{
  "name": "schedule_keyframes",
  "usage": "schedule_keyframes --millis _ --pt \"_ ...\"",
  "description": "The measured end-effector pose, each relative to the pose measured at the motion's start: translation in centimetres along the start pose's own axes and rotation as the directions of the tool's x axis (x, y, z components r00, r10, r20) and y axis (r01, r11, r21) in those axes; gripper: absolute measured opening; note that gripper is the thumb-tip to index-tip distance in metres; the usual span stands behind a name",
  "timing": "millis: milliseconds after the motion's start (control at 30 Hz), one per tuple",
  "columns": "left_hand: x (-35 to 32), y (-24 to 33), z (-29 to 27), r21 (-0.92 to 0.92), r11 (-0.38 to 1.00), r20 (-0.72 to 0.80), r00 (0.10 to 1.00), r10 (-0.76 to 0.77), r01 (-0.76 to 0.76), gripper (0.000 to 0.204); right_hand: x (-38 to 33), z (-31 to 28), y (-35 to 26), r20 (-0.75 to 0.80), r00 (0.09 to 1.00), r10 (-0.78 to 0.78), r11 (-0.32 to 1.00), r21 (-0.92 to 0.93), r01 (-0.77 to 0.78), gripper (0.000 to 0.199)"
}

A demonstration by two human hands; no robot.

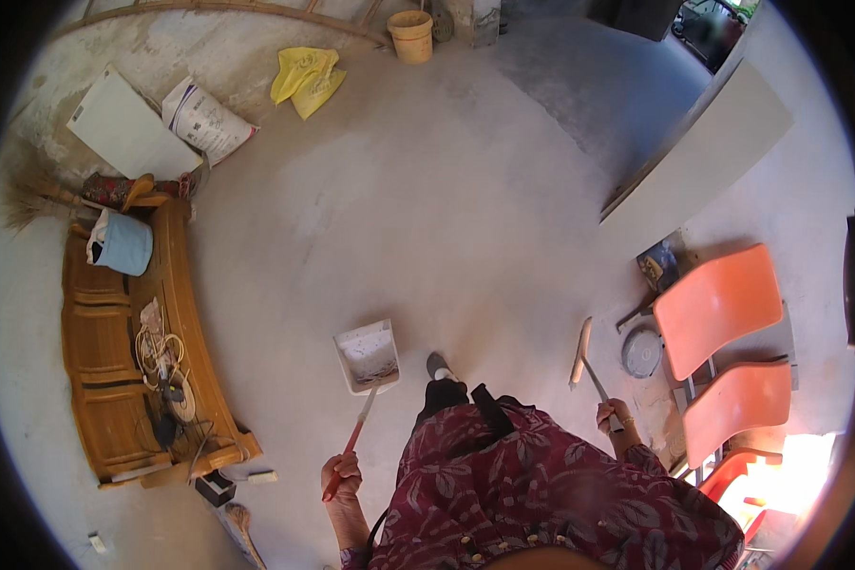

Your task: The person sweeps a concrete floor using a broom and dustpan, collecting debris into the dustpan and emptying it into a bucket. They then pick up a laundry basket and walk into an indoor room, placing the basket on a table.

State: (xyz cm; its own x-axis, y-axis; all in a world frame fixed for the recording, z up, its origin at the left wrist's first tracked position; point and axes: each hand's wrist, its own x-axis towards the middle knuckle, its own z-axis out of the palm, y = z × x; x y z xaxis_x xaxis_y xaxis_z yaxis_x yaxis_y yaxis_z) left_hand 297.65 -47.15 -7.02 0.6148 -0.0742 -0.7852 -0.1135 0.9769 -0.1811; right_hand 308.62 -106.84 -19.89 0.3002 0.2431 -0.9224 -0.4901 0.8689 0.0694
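Note:
My left hand (342,476) is closed round the red handle of a long-handled dustpan (369,353). The white pan lies ahead of me, with grey dirt along its near side. Off to the right, my right hand (615,416) grips the grey stick of a broom (581,351). Its narrow tan head is held apart from the dustpan, over the floor near a round grey object (642,352). My dark shoe (439,367) shows between the two tools.
A wooden bench (176,313) with cords and a blue fabric bin (122,241) stands left. Orange chairs (717,309) and a leaning pale board (703,157) line the right. Farther off are a yellow bag (309,80), a white sack (206,121) and a yellowish bucket (411,38).

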Motion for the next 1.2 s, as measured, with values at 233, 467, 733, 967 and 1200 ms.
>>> schedule_keyframes --millis 233,467,733,967,1200 --pt "8.8 4.0 14.8 0.094 0.995 -0.044 0.999 0.029 -0.025 0.003 3.1 13.9 -1.6 -0.137 0.990 -0.020 0.997 -0.075 0.010 0.018" --pt "18.3 6.1 26.3 0.021 0.999 0.069 0.997 0.030 -0.031 0.005 11.9 28.1 -4.9 -0.314 0.947 -0.068 0.996 -0.083 0.044 0.015" --pt "27.1 7.0 41.3 -0.034 0.998 0.102 0.993 0.059 -0.056 0.007 17.8 50.4 -12.6 -0.196 0.980 -0.024 0.999 0.021 0.029 0.020" --pt "35.2 6.9 52.8 0.017 0.998 0.069 0.995 0.066 -0.067 0.006 20.6 68.6 -17.0 -0.120 0.992 -0.022 0.998 -0.058 0.015 0.021" --pt "47.5 8.5 68.3 0.054 0.997 0.043 0.997 -0.065 0.063 0.007 27.7 77.3 -22.9 0.004 0.999 0.043 0.998 -0.049 -0.043 0.022"
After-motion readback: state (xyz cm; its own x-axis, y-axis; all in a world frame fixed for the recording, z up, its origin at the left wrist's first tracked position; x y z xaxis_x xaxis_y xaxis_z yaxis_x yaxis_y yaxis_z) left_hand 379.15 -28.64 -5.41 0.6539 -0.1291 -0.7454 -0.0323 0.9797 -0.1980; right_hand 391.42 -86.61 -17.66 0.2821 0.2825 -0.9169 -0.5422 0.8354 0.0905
